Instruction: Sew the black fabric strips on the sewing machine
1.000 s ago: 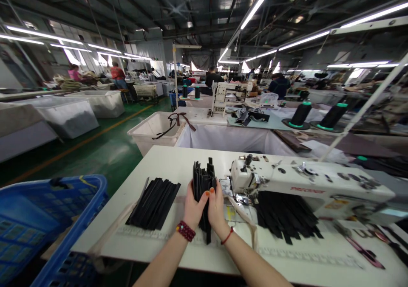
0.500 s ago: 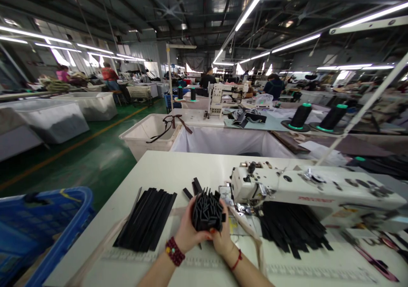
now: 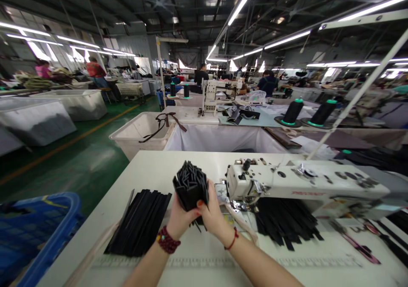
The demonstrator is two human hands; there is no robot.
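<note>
A thick bundle of black strips stands tilted in front of me, its cut ends facing up and toward me. My left hand wraps its left side, and my right hand grips its right side, thumbs meeting at the front. The lower part of the bundle is mostly hidden behind my hands. To the left, a row of black strips lies flat on the white table. More black strips lie under the arm of the sewing machine, right of my hands.
A ruler scale runs along the table's near side. Pink-handled scissors lie at the right. A blue basket stands at the left, and a white bin is beyond the table. Black thread cones stand behind the machine; people work farther off.
Both hands have lifted the bundle and shifted it left, tilting its top. The loose strips behind it no longer show there. The camera view has turned slightly.
</note>
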